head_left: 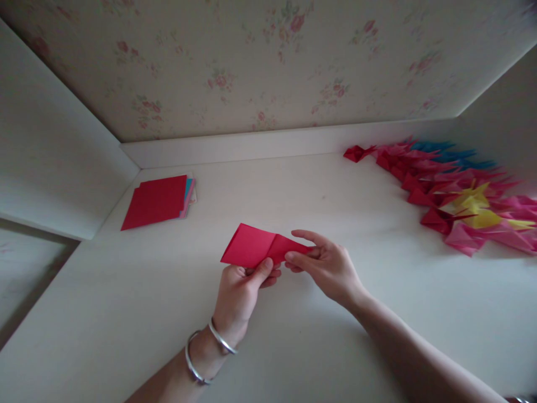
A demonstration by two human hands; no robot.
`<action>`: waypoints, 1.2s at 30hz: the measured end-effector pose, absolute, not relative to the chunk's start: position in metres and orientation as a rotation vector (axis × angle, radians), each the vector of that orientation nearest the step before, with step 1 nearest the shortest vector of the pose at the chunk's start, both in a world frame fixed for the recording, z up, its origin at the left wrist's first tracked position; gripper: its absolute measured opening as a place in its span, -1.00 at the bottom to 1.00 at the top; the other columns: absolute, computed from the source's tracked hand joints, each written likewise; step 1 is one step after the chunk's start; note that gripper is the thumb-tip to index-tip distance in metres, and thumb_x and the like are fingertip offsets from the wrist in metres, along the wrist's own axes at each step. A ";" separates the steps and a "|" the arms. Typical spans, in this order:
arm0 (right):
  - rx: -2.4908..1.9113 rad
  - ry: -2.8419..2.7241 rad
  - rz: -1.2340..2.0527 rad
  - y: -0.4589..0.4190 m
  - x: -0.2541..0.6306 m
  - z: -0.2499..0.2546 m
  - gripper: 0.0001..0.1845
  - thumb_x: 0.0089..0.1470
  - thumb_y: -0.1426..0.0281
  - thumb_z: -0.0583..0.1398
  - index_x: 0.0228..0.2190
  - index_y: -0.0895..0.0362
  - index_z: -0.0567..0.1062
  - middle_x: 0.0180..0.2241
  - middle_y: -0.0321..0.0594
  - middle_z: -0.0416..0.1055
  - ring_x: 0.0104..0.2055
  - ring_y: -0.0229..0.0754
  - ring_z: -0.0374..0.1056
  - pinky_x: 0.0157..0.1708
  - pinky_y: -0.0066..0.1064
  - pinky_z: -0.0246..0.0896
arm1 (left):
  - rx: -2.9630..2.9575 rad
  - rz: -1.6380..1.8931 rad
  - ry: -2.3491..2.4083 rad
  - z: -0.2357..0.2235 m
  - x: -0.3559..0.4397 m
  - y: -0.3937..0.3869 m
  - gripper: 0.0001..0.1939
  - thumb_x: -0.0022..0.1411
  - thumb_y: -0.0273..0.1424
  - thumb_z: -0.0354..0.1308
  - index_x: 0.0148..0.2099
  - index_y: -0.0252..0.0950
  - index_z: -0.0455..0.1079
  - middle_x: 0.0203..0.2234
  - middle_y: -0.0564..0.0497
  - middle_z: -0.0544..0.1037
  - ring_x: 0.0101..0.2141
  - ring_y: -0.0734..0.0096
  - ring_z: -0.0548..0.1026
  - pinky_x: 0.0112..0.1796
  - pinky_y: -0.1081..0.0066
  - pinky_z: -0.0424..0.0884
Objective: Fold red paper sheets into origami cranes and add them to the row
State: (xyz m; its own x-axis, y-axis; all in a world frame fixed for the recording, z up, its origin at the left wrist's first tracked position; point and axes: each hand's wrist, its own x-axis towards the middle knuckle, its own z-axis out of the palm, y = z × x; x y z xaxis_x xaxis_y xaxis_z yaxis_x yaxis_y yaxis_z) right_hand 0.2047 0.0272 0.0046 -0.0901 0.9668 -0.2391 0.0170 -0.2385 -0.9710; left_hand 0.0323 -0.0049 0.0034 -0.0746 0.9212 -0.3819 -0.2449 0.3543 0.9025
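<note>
A folded sheet of red origami paper [251, 245] is held between my two hands, above the white table. It has a crease near its middle, and its right part narrows toward my right hand. My left hand [243, 288] pinches the lower edge, thumb on top and fingers curled beneath. With thumb and fingers, my right hand [325, 260] grips the right end, its index finger stretched along the upper side. The fingers underneath the paper are partly hidden.
On the white table [126, 313] at left lies a stack of square paper [157, 198], red on top. Many folded paper figures [440, 190] in red, pink, blue and yellow crowd the right. A flowered wall [251, 67] rises behind, and a white panel [54, 129] stands at left.
</note>
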 end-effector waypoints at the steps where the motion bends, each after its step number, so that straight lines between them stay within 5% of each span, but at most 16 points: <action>1: -1.321 -1.129 1.451 0.029 0.207 0.004 -0.50 -0.09 0.21 0.42 -0.11 0.12 0.51 -0.53 -0.23 0.61 -0.45 -0.10 0.56 -0.39 -0.32 0.48 | 0.683 1.123 1.288 0.003 0.031 -0.004 -0.79 0.12 -0.31 0.38 -0.29 -0.39 0.62 -0.42 -0.10 0.70 -0.42 0.38 0.63 -0.37 0.52 0.55; 10: -1.161 -0.964 1.295 0.032 0.207 -0.002 -0.63 -0.06 0.17 0.41 -0.29 0.09 0.46 -0.56 -0.29 0.56 -0.49 -0.18 0.47 -0.38 -0.34 0.38 | 0.619 1.173 1.288 0.006 0.029 0.000 -0.77 0.07 -0.30 0.40 -0.28 -0.39 0.62 -0.41 -0.12 0.69 -0.43 0.39 0.63 -0.39 0.51 0.54; 14: -1.116 -1.004 1.424 0.026 0.198 -0.001 -0.59 -0.05 0.14 0.40 -0.24 0.06 0.41 -0.54 -0.37 0.50 -0.51 -0.24 0.39 -0.44 -0.41 0.30 | 0.708 1.186 1.325 0.005 0.030 -0.002 -0.75 0.07 -0.25 0.40 -0.32 -0.36 0.62 -0.48 -0.07 0.68 -0.45 0.39 0.61 -0.40 0.52 0.53; 19: -1.141 -1.327 1.606 0.016 0.189 -0.003 -0.69 0.10 0.12 0.28 -0.43 0.11 0.48 -0.52 -0.33 0.43 -0.49 -0.27 0.29 -0.48 -0.46 0.18 | 0.839 1.074 1.286 0.004 0.032 -0.005 -0.73 0.10 -0.20 0.38 -0.37 -0.34 0.62 -0.53 -0.05 0.66 -0.49 0.39 0.58 -0.43 0.49 0.51; 22: -1.188 -1.436 1.505 0.013 0.190 -0.003 -0.66 0.18 0.12 0.21 -0.48 0.10 0.47 -0.49 -0.31 0.42 -0.42 -0.23 0.29 -0.42 -0.44 0.18 | 0.857 1.019 1.246 0.004 0.034 -0.006 -0.73 0.12 -0.21 0.36 -0.40 -0.35 0.61 -0.56 -0.05 0.64 -0.51 0.41 0.56 -0.44 0.51 0.49; 31: -1.363 -1.291 1.407 0.028 0.208 -0.001 -0.34 0.21 -0.10 0.04 -0.70 0.09 0.17 -0.74 -0.41 0.03 -0.67 -0.36 -0.09 -0.65 -0.43 -0.21 | 0.687 1.093 1.263 0.003 0.028 -0.004 -0.78 0.10 -0.29 0.39 -0.34 -0.39 0.60 -0.49 -0.09 0.67 -0.49 0.44 0.59 -0.45 0.56 0.49; 36: -1.224 -0.962 1.271 0.039 0.216 -0.008 -0.39 0.23 -0.09 0.03 -0.65 0.07 0.17 -0.75 -0.44 0.04 -0.69 -0.34 -0.08 -0.66 -0.44 -0.18 | 0.557 1.140 1.287 0.004 0.023 0.002 -0.81 0.05 -0.33 0.40 -0.36 -0.38 0.58 -0.46 -0.09 0.68 -0.47 0.46 0.60 -0.45 0.59 0.49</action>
State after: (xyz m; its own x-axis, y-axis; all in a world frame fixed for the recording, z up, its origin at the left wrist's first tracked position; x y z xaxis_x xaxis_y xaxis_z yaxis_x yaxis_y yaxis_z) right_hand 0.2159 0.0386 -0.0079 0.1033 0.9879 -0.1160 -0.1567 -0.0990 -0.9827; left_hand 0.0229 0.0023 0.0041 -0.1167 0.8842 -0.4523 -0.3420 0.3918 0.8541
